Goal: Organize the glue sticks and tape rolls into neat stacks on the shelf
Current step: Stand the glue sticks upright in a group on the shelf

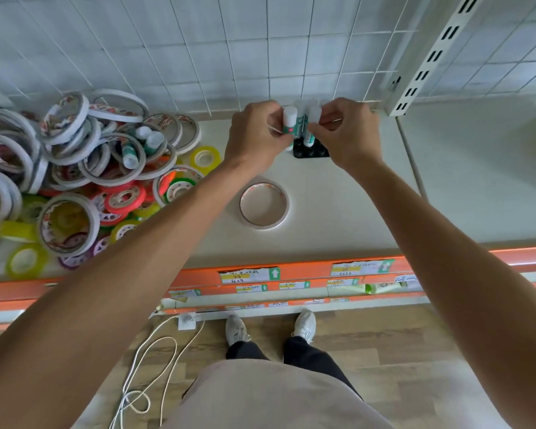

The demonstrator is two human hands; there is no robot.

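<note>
Head view: at the upper centre of the frame both hands meet over a black holder tray [310, 152] that sits on the white shelf [353, 205] close against the wire grid back panel [229, 57]. The left hand [256, 134] grips a white-capped glue stick with a green label [290, 123], fingers curled round its barrel. The right hand [347, 131] pinches another glue stick [311, 125] whose lower end stands in or just over the tray. A few more sticks appear bunched between the hands, though how many cannot be told.

As a judgement, the work is at an early stage. Only this small cluster of sticks is being set upright in the tray. At the left of the frame a loose pile of tape rolls [68, 168] remains unsorted: white double-sided rolls, clear yellow ones, and pink and green cores tangled together. Two glue sticks [140, 147] lie in the pile, near its upper right. One single white tape roll [264, 205] lies flat by itself at the centre of the shelf, well apart from the pile and just below the tray. No tape stack is visible.

Along the orange shelf edge [106, 281] in the lower half sit price labels [249, 274] with green arrow marks; their handwriting is too small to read. The print on the glue sticks is also illegible.
</note>
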